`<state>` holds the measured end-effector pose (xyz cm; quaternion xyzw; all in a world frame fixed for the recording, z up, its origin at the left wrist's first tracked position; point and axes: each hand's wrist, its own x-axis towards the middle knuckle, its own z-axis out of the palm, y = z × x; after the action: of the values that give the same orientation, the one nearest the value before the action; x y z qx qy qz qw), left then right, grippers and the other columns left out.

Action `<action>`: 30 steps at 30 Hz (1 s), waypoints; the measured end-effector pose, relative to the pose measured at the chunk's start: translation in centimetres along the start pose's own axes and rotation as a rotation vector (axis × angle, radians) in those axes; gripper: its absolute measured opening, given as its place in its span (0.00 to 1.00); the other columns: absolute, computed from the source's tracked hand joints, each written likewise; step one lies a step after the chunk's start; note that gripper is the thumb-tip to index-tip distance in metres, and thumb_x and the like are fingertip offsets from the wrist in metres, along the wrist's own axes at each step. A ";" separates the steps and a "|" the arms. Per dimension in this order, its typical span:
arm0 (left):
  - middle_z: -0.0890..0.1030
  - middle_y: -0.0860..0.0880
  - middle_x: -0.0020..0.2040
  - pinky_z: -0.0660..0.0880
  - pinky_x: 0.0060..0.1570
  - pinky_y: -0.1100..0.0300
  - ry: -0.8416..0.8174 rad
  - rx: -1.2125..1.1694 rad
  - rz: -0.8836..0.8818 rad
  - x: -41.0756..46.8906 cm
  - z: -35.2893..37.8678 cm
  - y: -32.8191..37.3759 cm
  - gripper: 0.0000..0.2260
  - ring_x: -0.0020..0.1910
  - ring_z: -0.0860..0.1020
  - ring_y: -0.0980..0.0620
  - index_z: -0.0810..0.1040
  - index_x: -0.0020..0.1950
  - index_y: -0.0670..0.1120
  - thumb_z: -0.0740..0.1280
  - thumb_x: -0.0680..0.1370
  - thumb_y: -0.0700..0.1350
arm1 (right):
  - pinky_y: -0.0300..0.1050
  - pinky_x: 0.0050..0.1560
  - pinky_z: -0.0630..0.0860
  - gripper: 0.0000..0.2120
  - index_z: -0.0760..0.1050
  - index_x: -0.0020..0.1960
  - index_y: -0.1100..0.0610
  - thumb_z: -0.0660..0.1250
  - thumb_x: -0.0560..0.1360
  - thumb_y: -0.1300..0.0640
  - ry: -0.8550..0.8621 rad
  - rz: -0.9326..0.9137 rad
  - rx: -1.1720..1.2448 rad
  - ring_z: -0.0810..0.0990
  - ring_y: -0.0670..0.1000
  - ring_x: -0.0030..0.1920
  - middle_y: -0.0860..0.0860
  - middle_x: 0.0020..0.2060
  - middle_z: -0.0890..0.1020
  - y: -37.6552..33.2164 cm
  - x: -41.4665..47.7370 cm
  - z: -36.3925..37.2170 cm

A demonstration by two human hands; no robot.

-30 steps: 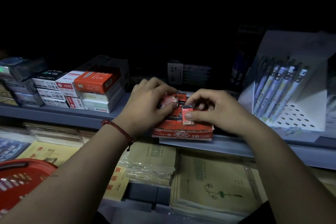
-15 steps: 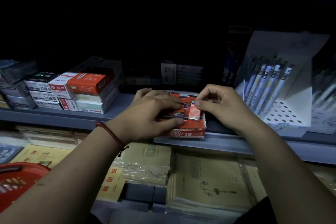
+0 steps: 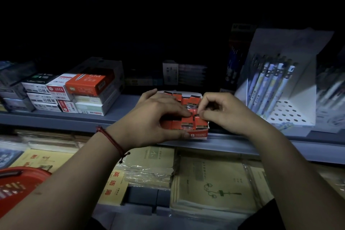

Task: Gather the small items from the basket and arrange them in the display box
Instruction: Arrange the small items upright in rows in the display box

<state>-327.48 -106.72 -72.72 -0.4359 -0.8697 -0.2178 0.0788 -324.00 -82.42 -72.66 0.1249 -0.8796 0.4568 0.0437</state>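
Observation:
A red display box (image 3: 198,135) marked 2B stands at the front edge of the shelf (image 3: 261,146), filled with several red wrapped erasers (image 3: 186,100) in rows. My left hand (image 3: 149,121) lies flat over the left part of the box, fingers pressing on the erasers and thumb against the front wall. My right hand (image 3: 222,112) is at the box's right side, with thumb and forefinger pinching one eraser (image 3: 195,116) down among the others. The red basket (image 3: 16,186) is at the lower left; its contents are hidden.
Stacked pen-refill boxes (image 3: 74,91) fill the shelf to the left. A white stand of pens (image 3: 270,87) is close on the right. Wrapped notebooks (image 3: 211,183) lie on the lower shelf below my arms. The back of the shelf is dark.
My right hand has lowered the pinched eraser from above the box down into its rows. My left hand has spread flatter over the erasers.

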 end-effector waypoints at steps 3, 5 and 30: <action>0.79 0.63 0.62 0.52 0.78 0.49 0.046 -0.036 -0.012 0.2 0.6 0.5 0.29 0.69 0.69 0.64 0.80 0.64 0.62 0.64 0.67 0.73 | 0.54 0.48 0.78 0.10 0.81 0.39 0.50 0.72 0.73 0.64 0.006 0.003 -0.005 0.81 0.57 0.45 0.52 0.40 0.83 0.0 0.1 0.0; 0.81 0.62 0.59 0.58 0.76 0.47 0.062 -0.074 -0.016 0.4 0.7 0.6 0.27 0.65 0.73 0.63 0.82 0.61 0.61 0.67 0.67 0.72 | 0.54 0.49 0.78 0.10 0.81 0.39 0.50 0.72 0.73 0.64 0.013 0.001 0.000 0.81 0.56 0.45 0.52 0.40 0.84 -0.1 0.1 0.1; 0.77 0.56 0.56 0.72 0.52 0.66 0.104 -0.075 -0.320 -1.0 -1.9 -1.6 0.15 0.54 0.76 0.58 0.83 0.60 0.54 0.76 0.74 0.51 | 0.25 0.29 0.67 0.05 0.80 0.52 0.48 0.70 0.78 0.55 0.242 0.129 -0.212 0.75 0.37 0.32 0.41 0.40 0.79 -0.9 2.2 2.2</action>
<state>-328.25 -109.19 -71.88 -0.2826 -0.9141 -0.2819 0.0717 -325.83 -85.12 -72.86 0.0073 -0.9175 0.3750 0.1328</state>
